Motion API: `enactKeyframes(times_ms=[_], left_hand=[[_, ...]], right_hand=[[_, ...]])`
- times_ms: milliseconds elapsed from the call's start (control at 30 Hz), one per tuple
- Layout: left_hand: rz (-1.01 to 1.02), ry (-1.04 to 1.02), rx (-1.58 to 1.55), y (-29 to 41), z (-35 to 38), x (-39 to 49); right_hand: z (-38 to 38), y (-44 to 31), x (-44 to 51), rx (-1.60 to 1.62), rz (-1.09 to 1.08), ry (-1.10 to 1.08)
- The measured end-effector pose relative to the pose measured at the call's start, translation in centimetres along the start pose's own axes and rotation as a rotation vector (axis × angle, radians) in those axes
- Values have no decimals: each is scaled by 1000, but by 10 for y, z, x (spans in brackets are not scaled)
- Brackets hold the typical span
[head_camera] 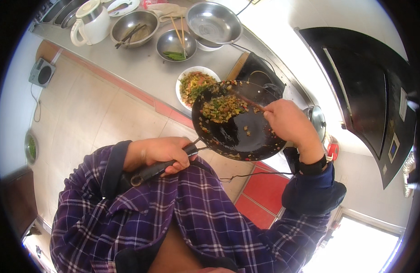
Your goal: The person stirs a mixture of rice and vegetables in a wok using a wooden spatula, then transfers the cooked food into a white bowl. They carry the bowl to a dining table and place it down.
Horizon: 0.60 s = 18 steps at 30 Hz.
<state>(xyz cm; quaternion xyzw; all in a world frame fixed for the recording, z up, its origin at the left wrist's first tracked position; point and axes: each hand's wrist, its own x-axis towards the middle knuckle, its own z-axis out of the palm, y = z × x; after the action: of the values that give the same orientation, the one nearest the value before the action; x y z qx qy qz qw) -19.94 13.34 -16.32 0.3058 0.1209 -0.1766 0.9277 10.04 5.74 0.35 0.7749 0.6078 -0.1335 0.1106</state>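
My left hand [169, 154] grips the black handle [153, 173] of a dark wok [237, 143], which is lifted and tilted. Chopped green, yellow and red stir-fried food [221, 107] lies toward the wok's far left side, with loose bits around the walls. In my right hand [288, 119] is a brown utensil [249, 101] reaching into the wok; its far end is blurred, so its kind is unclear. Just beyond the wok's rim, partly hidden under it, a white plate [178, 89] on the counter holds similar food [195, 84].
On the steel counter [135, 70] are a steel bowl with chopsticks and green pieces [162, 42], two larger steel bowls [149, 20] [213, 24] and a white jug [97, 25]. A black cooktop [257, 66] lies behind the wok. A black range hood [356, 78] juts in at right.
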Motion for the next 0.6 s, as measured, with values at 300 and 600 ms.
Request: enactKeyframes(times_ms=[300,600], left_hand=[[4,31,122,5,11,-2],[-6,71,132,8,14,-7]], right_hand=[[-22,14,30,30,238,-139],[-27,-15,26,74,23,-181]])
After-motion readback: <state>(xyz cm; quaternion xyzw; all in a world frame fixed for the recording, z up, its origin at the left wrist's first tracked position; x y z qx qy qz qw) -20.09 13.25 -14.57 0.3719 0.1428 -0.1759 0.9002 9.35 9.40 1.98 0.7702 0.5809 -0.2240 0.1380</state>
